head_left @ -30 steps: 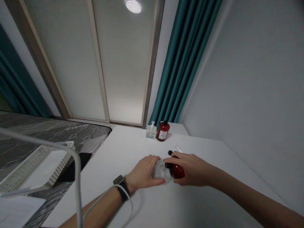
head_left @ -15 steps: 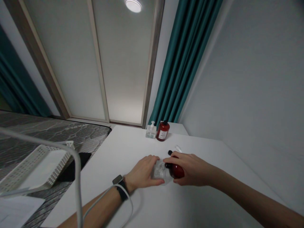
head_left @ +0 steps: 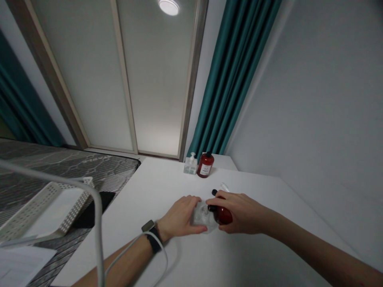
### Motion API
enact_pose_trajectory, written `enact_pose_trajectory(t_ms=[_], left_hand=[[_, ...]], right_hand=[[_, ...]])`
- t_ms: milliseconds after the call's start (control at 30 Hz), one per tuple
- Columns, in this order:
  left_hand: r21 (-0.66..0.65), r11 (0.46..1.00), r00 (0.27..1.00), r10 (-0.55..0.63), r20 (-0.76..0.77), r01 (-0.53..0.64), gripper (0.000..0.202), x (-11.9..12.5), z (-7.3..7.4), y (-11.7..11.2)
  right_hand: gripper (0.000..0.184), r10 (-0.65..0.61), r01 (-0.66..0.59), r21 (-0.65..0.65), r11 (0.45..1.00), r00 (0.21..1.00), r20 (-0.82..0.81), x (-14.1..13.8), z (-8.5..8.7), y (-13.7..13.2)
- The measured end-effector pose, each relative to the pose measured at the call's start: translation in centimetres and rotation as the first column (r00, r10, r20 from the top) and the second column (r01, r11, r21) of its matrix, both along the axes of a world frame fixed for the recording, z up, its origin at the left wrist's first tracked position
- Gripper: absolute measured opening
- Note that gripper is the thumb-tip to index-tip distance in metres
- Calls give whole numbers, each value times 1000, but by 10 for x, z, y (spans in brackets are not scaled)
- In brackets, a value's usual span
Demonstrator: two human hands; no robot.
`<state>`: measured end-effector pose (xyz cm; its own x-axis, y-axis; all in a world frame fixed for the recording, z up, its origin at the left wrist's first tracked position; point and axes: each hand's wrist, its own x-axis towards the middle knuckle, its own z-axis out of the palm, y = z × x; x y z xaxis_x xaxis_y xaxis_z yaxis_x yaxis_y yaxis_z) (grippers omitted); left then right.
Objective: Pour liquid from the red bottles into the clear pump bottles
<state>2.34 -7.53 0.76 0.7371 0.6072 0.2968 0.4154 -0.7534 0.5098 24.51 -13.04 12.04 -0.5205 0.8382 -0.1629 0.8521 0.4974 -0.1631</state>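
Two Grips, One White Table (head_left: 158, 183)

The table adjoins a pale wall (head_left: 323, 99); frosted sliding doors (head_left: 158, 79) and a teal curtain (head_left: 233, 79) stand beyond. Left hand (head_left: 182, 217): thumb and fingers clamped around the sides of a clear container (head_left: 199, 217) on the table. Right hand (head_left: 239, 211): closed around a red-brown bottle (head_left: 224, 215), tilted, black neck pointing toward the container's opening. Whether neck and opening touch cannot be told.

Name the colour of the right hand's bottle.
The bottle is dark red, clearest in the head view.
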Motion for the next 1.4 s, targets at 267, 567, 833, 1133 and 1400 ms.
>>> enact_pose_trajectory(t_ms=[267,567,833,1133,1400], left_hand=[[-18,1000,1000,-1,-30,0,62,-1,4,0],[-11,1000,1000,10,-24,-10,61,0,3,-1],[-12,1000,1000,11,-25,-11,62,1,3,-1],[2,1000,1000,6,-20,-6,62,0,0,-1],[14,1000,1000,10,-13,-10,62,0,0,-1]], right_hand=[[62,-5,5,-6,1000,1000,12,0,1,1],[61,6,-6,8,1000,1000,13,-1,2,0],[60,6,-6,8,1000,1000,24,-3,2,2],[61,4,-4,3,1000,1000,21,-1,2,0],[61,-1,1,-3,1000,999,34,-2,4,1]])
